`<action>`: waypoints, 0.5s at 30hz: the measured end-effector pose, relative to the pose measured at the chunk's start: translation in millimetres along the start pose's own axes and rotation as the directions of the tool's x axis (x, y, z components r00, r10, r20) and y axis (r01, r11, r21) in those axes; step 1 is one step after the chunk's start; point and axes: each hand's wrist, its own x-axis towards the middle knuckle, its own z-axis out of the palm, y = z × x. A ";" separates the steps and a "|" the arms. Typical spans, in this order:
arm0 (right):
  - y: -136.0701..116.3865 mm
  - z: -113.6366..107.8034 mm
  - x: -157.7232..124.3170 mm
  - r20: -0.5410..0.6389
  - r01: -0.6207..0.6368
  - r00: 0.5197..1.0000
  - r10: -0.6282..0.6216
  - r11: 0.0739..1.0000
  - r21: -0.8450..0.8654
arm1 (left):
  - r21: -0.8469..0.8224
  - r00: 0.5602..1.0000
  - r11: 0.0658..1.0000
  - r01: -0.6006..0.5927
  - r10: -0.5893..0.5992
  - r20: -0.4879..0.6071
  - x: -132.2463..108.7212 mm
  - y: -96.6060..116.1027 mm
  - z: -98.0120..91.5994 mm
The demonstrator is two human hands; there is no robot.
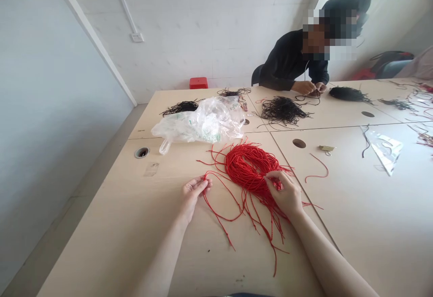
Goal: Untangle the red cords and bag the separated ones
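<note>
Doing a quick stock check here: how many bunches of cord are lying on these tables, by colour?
Thin black cord bunches: 5
Thin red cord bunch: 1
Total: 6
Not counted: a single loose red cord, cord in a co-worker's hands, and tangled strands at the far right edge.
</note>
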 end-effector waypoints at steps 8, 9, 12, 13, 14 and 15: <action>4.1 -3.6 3.6 0.011 -0.134 0.991 0.135 0.990 -0.050 | 0.075 0.998 0.996 0.038 -0.034 -0.049 3.1 -2.0 -0.8; 4.5 -4.2 3.6 0.000 -0.169 0.986 0.169 0.984 -0.053 | 0.078 0.998 0.996 0.041 -0.037 -0.058 3.2 -2.1 -0.4; 4.9 -6.4 3.2 -0.036 -0.267 0.964 0.265 0.962 -0.054 | 0.076 0.995 0.996 0.043 -0.035 -0.096 3.6 -3.2 0.5; 4.4 -7.3 3.1 -0.043 -0.289 0.957 0.287 0.956 -0.050 | 0.071 0.994 0.997 0.041 -0.033 -0.108 3.8 -3.6 0.7; 3.5 -8.3 3.2 -0.046 -0.305 0.952 0.303 0.951 -0.043 | 0.063 0.993 0.997 0.037 -0.030 -0.118 3.7 -3.6 0.8; 2.2 -9.5 3.4 -0.047 -0.316 0.948 0.314 0.948 -0.028 | 0.053 0.992 0.998 0.035 -0.028 -0.127 3.5 -3.3 0.8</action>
